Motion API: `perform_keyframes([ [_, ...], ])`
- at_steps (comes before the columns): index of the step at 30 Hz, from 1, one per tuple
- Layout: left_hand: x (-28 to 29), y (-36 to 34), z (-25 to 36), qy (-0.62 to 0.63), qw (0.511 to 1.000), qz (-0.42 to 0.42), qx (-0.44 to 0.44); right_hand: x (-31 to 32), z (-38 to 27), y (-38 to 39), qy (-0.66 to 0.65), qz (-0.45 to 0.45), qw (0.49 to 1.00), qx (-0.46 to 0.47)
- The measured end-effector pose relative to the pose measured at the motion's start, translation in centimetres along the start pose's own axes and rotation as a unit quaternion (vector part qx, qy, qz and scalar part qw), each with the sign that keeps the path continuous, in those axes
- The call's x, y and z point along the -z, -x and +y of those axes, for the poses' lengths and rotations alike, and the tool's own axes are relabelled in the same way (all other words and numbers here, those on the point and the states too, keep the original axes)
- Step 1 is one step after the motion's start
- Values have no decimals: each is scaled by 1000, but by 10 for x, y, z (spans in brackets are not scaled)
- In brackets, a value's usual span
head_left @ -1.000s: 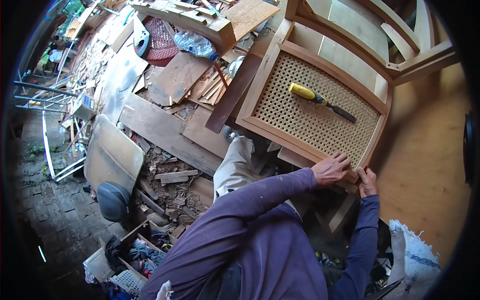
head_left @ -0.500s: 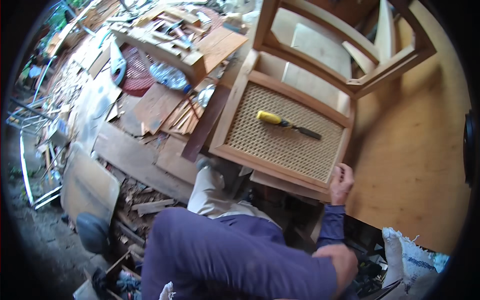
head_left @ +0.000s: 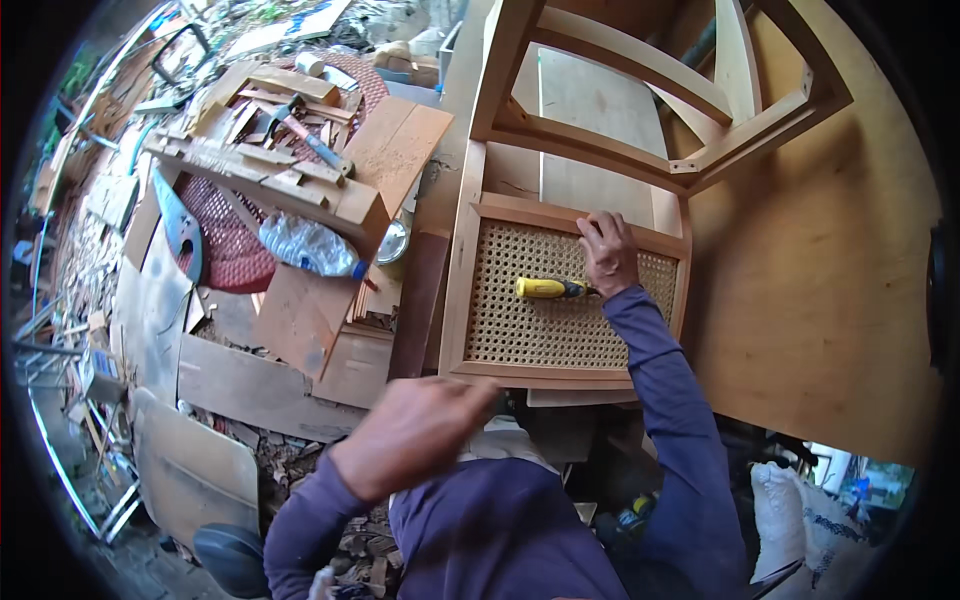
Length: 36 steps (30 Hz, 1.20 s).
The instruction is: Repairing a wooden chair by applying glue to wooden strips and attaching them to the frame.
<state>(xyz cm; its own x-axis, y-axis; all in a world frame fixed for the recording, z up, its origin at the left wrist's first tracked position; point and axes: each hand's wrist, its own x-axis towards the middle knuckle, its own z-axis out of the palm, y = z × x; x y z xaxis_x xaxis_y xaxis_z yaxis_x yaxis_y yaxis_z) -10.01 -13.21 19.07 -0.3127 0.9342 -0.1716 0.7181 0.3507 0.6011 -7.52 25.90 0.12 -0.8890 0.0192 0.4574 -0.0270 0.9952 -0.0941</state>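
A wooden chair frame (head_left: 690, 168) lies at the workbench with a woven cane seat panel (head_left: 530, 345) in it. My right hand (head_left: 610, 250) reaches across the cane, its fingers bent over the far rail of the panel. On the weave rests a chisel with a yellow handle (head_left: 540, 288); its blade is mostly hidden by my right wrist. My left hand (head_left: 420, 430) hovers by the near left corner of the panel, blurred by motion, its fingers partly hidden.
A plywood surface (head_left: 800, 330) spreads to the right. At left stand a board stack with wood offcuts, a hammer (head_left: 310, 138), a crumpled plastic bottle (head_left: 310, 245) and a red woven seat (head_left: 235, 270). A white sack (head_left: 790, 520) is at lower right. Scraps litter the ground.
My right hand has gone from the panel's near right corner to its far rail. My left hand has risen to the near left corner. The head view has shifted.
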Motion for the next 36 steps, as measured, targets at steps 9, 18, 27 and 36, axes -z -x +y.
perform_keyframes([
  [9, 16, 77, -100, 106, 979, 76, 157, 7, -10, -26, 47, -82, 994, -46],
  [18, 31, 77, -80, 177, 955, 187, 145, 13, 10, -38, -7, -72, 997, -13],
  [27, 59, 90, -114, 123, 847, 458, 238, 154, 12, -60, -273, 153, 933, -176],
  [36, 130, 64, -105, -72, 914, 399, -21, 187, -46, -47, -743, 149, 632, -162],
])
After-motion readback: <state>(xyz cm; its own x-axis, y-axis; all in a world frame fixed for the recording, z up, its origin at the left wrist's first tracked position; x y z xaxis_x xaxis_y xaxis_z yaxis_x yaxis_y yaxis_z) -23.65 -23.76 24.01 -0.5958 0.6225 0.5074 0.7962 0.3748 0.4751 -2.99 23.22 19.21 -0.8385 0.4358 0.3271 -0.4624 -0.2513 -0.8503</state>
